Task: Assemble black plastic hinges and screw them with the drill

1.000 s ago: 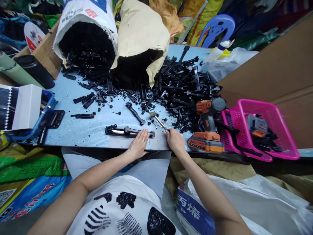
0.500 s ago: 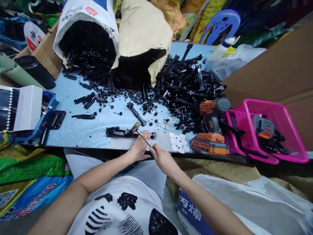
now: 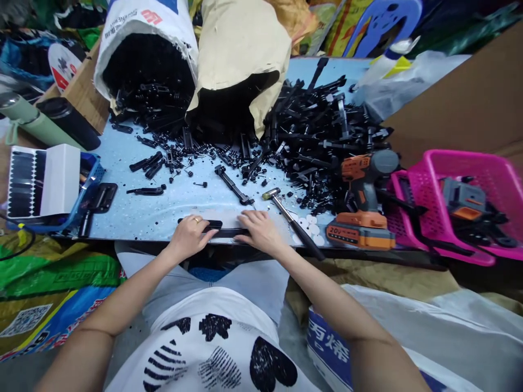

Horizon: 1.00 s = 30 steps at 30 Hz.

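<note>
A long black plastic part [image 3: 226, 232] lies along the table's front edge, with a hand on each end. My left hand [image 3: 189, 235] is closed around its left end, thumb toward the middle. At the other end, my right hand [image 3: 260, 231] grips it with fingers over the far side and thumb near the edge. Just right of that hand rests a small hammer [image 3: 292, 220], its dark handle reaching past the table edge. Another long black part [image 3: 233, 185] lies loose a little beyond my hands.
An orange cordless drill [image 3: 363, 201] and pink baskets [image 3: 482, 218] stand at right. White discs [image 3: 312, 226] lie by the hammer. Black parts [image 3: 314, 130] heap up at the back, beside a paper sack [image 3: 241, 43] and a white sack [image 3: 143, 27]. A blue basket [image 3: 93, 169] sits left.
The hammer has left my right hand and now lies on the table to the right. My left hand has moved left along the black part, and my right hand now holds its right end.
</note>
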Motion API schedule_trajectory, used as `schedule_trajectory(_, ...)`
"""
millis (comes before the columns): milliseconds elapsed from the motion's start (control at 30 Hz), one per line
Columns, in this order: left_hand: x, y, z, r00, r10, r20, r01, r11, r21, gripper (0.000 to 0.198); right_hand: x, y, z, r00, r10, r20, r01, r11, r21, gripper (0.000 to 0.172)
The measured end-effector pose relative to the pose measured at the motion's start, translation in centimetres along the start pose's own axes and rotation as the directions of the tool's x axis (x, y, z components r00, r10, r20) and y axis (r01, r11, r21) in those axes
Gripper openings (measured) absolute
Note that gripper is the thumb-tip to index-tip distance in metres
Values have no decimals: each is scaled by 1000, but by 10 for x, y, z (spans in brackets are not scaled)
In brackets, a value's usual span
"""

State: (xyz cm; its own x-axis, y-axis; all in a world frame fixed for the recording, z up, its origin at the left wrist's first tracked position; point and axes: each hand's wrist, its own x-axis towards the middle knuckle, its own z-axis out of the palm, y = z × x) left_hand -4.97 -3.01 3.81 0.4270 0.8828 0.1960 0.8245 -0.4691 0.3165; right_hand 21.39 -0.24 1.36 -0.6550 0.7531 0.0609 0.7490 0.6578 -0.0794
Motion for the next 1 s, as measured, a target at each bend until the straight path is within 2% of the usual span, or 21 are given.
schedule_trajectory(67,5,-5,10,997,81,17,-81,997,6,49,13,-18,0,994,-63,90,67,997,-36,40)
schedule_trajectory(133,11,-11,20,988,149,48,-148,989,-26,63,17,-28,-10,988,-58,141,71,994,-83,37)
schedule_trajectory(200,15,-16,28,984,172,49,-167,982,-89,59,16,-32,-27,988,-55,145,73,990,-122,35)
schedule_trajectory(333,16,-13,37,989,145,-19,-146,977,-153,49,10,-25,-57,987,-82,138,99,987,-123,31)
schedule_trajectory(433,28,-11,36,988,150,35,-143,977,-158,54,3,-7,-51,986,-46,162,55,997,-50,31)
schedule_trajectory(500,49,-17,35,997,50,61,-42,991,-126,50,-2,9,-37,980,27,196,-30,999,12,35)
schedule_trajectory(567,78,-29,35,987,-154,34,156,986,-63,46,-3,22,-22,961,195,197,-204,979,28,38)
schedule_trajectory(600,93,-37,36,966,-259,19,259,965,-40,45,-1,27,-15,935,312,170,-319,948,16,39)
schedule_trajectory(667,119,-50,39,921,-388,40,390,920,-39,38,8,31,-5,852,516,86,-517,856,-5,39)
schedule_trajectory(700,127,-54,40,907,-419,52,422,904,-66,32,15,32,-1,820,570,56,-570,821,-8,38)
schedule_trajectory(733,131,-56,40,900,-433,52,436,893,-114,27,22,31,2,807,589,42,-589,808,-7,36)
schedule_trajectory(800,124,-56,38,898,-440,15,432,875,-219,22,36,31,8,819,571,53,-572,820,-4,30)
schedule_trajectory(867,100,-51,32,872,-488,-26,432,796,-424,20,45,32,11,830,554,67,-556,831,4,26)
schedule_trajectory(933,66,-45,24,811,-585,-15,422,603,-677,25,46,35,12,833,552,43,-554,831,53,27)
schedule_trajectory(1000,32,-36,20,736,-676,41,370,351,-860,33,43,37,10,839,545,-16,-535,829,161,31)
